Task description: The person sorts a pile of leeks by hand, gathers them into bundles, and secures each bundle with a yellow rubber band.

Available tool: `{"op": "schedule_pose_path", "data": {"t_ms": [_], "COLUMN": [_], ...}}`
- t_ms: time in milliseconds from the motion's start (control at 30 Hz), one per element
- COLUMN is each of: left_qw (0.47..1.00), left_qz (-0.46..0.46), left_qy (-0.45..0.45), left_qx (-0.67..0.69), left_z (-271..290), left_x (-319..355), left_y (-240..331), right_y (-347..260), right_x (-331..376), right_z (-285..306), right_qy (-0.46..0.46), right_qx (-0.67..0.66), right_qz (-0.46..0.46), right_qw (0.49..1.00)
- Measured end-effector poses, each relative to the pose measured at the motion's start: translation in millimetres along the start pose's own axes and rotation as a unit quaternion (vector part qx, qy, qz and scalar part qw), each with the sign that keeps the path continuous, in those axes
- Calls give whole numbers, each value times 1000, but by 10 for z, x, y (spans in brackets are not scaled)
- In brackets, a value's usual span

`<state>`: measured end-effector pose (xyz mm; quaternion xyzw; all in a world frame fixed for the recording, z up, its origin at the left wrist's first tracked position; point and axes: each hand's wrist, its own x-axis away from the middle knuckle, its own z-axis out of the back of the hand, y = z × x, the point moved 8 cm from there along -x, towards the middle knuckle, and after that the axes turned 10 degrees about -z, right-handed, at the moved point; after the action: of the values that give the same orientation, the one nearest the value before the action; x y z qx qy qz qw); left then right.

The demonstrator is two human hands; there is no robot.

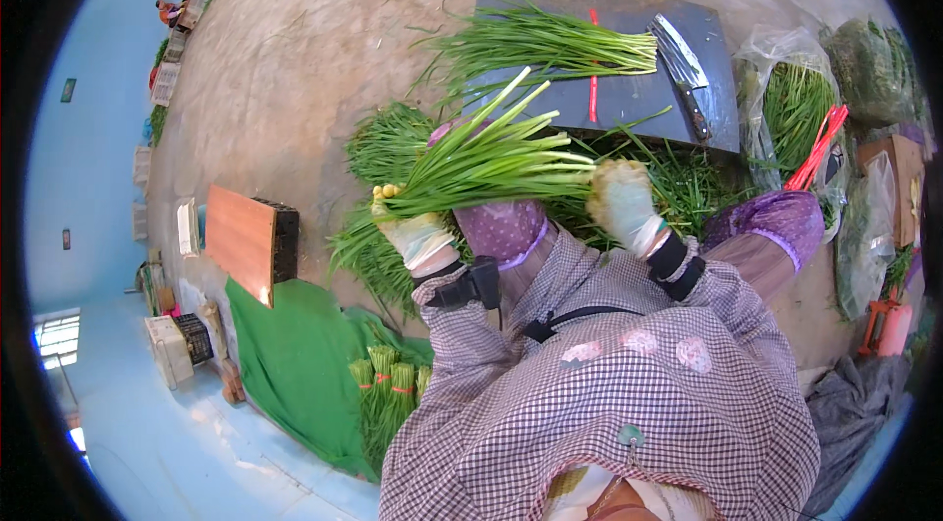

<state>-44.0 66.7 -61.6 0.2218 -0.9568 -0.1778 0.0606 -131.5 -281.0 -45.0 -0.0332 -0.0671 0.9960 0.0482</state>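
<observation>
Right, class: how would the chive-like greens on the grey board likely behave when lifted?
The chive-like greens would probably flop at the leafy end, where thin blades splay. Some may slip out, since the red strip beneath lies untied.

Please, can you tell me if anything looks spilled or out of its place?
Yes: loose leaves lie tangled by the near edge of the board. They look messy because they point every way, while the bunch in the left hand lies mostly aligned.
</observation>
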Motion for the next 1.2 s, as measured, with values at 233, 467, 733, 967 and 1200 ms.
{"op": "schedule_pose_path", "data": {"t_ms": [233, 467, 733, 967, 1200], "left_qw": [1000, 937, 857, 979, 916], "left_qz": [-8, -160, -253, 114, 366], "left_qy": [11, -70, -113, -151, -154], "left_qx": [-18, -302, -435, 73, 58], "left_z": [83, 45, -442, -1314, -1785], "left_x": [-33, -141, -750, -27, 591], "left_y": [84, 496, 1468, 397, -938], "right_y": [1091, 1771, 1732, 1318, 403], "right_x": [414, 396, 217, -150, -553], "right_z": [-667, -249, 15, 492, 1451], "right_qy": [-194, -168, -134, -4, 125], "right_qx": [-63, -239, -571, -565, -554], "right_qz": [-19, -101, -169, -134, 56], "right_qw": [979, 951, 792, 814, 821]}}
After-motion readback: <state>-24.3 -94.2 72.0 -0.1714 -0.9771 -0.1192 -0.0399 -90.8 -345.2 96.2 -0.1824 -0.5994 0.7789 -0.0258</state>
